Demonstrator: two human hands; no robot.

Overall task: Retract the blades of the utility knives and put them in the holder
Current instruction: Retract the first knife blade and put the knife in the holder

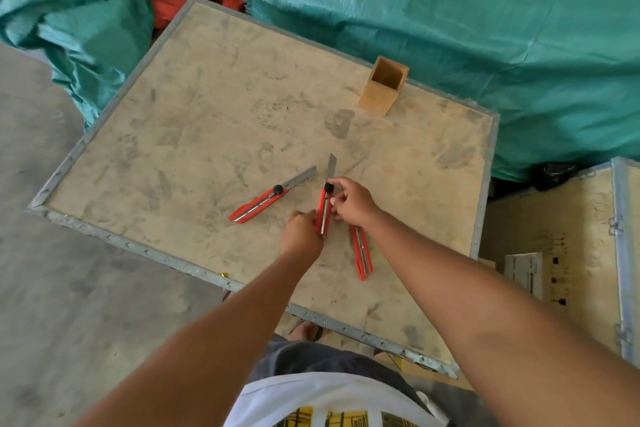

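Left hand (300, 232) fingers wrapped round the rear of the middle knife (324, 210), right hand (349, 202) fingers pinching its black knob (328, 188), blade (331, 166) out beyond them. Best to loosen the knob, slide back steadily, keeping fingertips behind the edge. Holder (381, 87) well beyond the fingers on the desk (207, 107); two more knives beside them.
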